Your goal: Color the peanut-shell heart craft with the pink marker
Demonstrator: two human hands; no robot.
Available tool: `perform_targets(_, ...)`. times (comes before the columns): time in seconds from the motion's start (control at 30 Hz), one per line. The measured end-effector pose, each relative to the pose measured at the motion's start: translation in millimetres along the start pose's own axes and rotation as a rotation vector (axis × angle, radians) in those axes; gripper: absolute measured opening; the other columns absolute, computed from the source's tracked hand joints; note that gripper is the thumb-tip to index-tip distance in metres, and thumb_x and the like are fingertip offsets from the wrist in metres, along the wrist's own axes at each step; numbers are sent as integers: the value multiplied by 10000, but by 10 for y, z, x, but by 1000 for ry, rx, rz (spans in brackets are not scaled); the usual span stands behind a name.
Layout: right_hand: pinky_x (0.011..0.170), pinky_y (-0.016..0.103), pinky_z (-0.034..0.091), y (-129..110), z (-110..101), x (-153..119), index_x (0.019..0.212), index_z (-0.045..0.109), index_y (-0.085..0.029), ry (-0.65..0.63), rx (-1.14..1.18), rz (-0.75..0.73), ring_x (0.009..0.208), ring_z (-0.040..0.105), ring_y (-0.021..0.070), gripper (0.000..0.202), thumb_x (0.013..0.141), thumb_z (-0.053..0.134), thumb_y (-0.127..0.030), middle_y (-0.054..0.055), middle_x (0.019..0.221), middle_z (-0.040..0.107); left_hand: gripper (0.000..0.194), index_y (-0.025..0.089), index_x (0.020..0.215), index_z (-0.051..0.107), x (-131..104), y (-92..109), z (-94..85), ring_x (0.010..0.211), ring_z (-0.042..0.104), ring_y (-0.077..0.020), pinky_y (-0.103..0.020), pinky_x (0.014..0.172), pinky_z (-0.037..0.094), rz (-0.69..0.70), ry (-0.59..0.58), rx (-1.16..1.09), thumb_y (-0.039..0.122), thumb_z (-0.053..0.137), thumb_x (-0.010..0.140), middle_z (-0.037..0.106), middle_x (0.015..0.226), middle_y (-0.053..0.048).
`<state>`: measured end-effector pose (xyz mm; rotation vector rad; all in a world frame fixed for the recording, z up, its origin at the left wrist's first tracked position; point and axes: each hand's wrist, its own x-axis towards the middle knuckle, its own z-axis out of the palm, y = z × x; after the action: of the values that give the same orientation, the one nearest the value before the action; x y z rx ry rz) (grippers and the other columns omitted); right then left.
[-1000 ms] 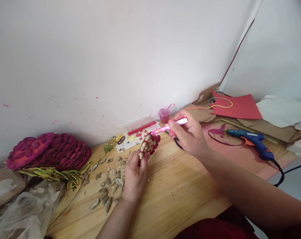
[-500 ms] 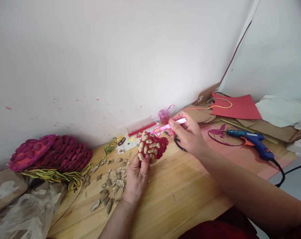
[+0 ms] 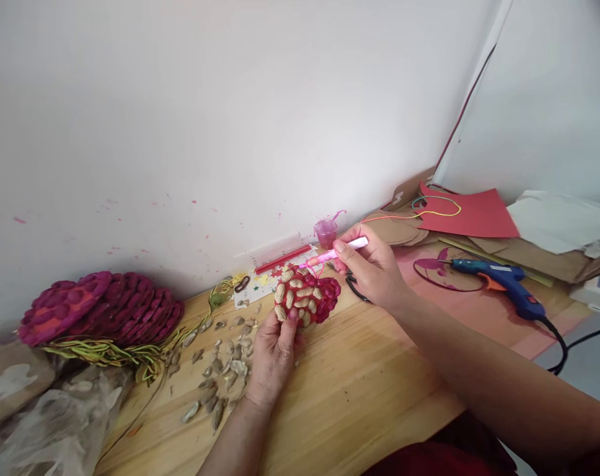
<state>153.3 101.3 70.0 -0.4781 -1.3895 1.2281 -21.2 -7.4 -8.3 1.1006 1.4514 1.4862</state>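
My left hand (image 3: 275, 350) grips a red piece covered with peanut shells (image 3: 304, 297) by its lower left edge, thumb on the front. Shells on its right side are painted dark pink; those on the left are bare tan. In my right hand (image 3: 367, 264) is a white brush (image 3: 349, 248), its pink tip at the top edge of the piece. A small cup of pink paint (image 3: 326, 233) stands behind the brush, by the wall. Loose peanut shells (image 3: 225, 370) lie on the wooden table (image 3: 349, 410) to the left of my left hand.
Painted pink pieces (image 3: 102, 304) are stacked at the left above yellow-green cords (image 3: 106, 350) and a plastic bag (image 3: 57, 423). At the right are a blue glue gun (image 3: 513, 284) with its cable, red paper (image 3: 478, 211), cardboard and white sheets (image 3: 562, 218).
The peanut-covered piece has turned slightly to face the camera more, showing more of its red base. The brush remains at its top edge, and both hands have barely shifted.
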Motion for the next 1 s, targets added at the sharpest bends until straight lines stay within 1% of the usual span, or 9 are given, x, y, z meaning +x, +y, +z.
perform_targets(0.07,547,238,400,10,-12,2,851,529,-215,15,-16,-11,568,505,88,370,883,747,-511,-54,626,579,455,177,853,644,6,14,1,540,529,-111,-224,494,424,-12,-1,-21,630,685,865,598,680,15)
perform_targets(0.2,565,243,409,5,-12,-6,865,536,-216,12,2,-58,581,516,89,347,896,742,-493,-51,645,584,443,179,852,650,21,32,-14,551,533,-111,-234,532,457,14,3,-35,620,692,865,607,684,15)
perform_targets(0.33,542,244,399,-7,11,-19,864,528,-218,-27,38,-23,574,513,90,348,898,738,-493,-48,662,581,449,168,844,674,24,8,-11,578,545,-118,-237,550,465,36,-16,-33,616,695,867,626,700,1)
perform_targets(0.47,538,241,388,3,1,-5,857,525,-218,1,61,12,565,506,90,363,877,758,-495,-57,633,571,474,162,985,727,58,-22,-15,617,567,-122,-255,597,507,79,-3,-40,619,700,863,707,843,-37)
perform_targets(0.53,543,241,386,-6,-7,-2,854,529,-219,16,80,8,564,505,88,350,877,764,-476,-60,627,571,489,165,1016,734,84,-25,-24,624,577,-126,-263,606,523,98,14,-42,625,709,853,723,877,-47)
perform_targets(0.63,544,242,381,-44,0,-22,855,528,-220,0,117,10,567,507,86,315,899,752,-436,-58,644,576,501,159,940,737,111,-24,-30,619,589,-140,-266,588,522,102,31,-30,646,725,826,697,772,-38)
perform_targets(0.7,539,243,370,-70,13,-44,852,527,-217,-30,125,-4,560,500,85,298,919,733,-421,-54,639,577,507,159,918,739,115,-19,-24,625,594,-146,-268,585,524,98,40,-28,654,738,807,686,750,-36)
perform_targets(0.83,533,246,353,-77,28,-67,844,536,-210,-64,93,-41,551,484,84,285,944,708,-414,-47,626,575,491,167,922,738,100,5,-4,628,586,-139,-272,584,524,96,45,-44,643,751,800,695,802,-38)
perform_targets(1.0,539,248,362,-39,10,-35,836,523,-215,-37,74,-19,555,490,88,302,930,720,-424,-53,619,575,468,177,980,731,96,23,-23,652,588,-138,-278,599,531,116,52,-85,619,738,828,714,889,-48)
